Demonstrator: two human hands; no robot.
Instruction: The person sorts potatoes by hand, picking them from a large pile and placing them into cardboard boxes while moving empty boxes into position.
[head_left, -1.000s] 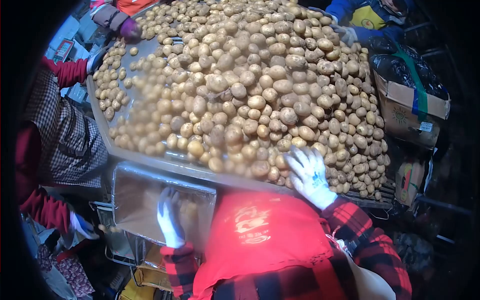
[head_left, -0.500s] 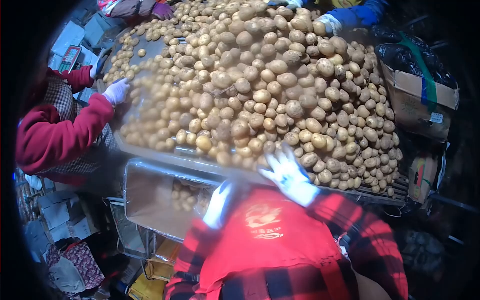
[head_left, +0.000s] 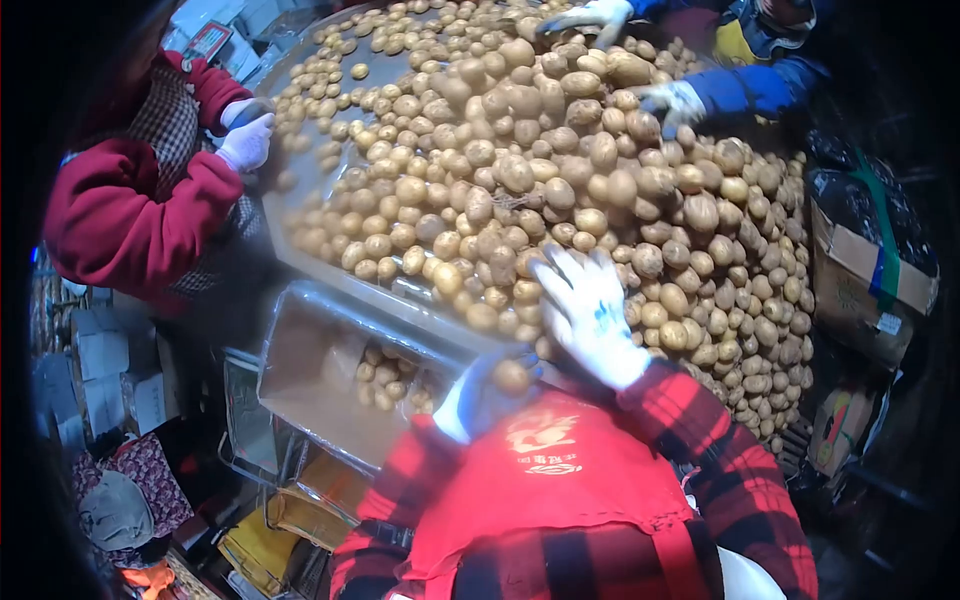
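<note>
A large heap of potatoes covers the sorting table before me. My left hand, in a white and bluish glove, is at the table's near edge with its fingers curled round a single potato. My right hand, gloved in white, lies on the near slope of the heap, fingers stretched out and touching potatoes. Left of my left hand stands a lined box with several potatoes at its right end.
A co-worker in a maroon sleeve stands at the left, gloved hands together. Across the heap, another person's blue sleeves reach over the potatoes. A cardboard carton stands at the right, and a yellow bag lies below the box.
My right hand has moved up onto the heap. My left hand now holds a potato. The maroon-sleeved co-worker's hands have come together, and the blue-sleeved person's hands show more fully.
</note>
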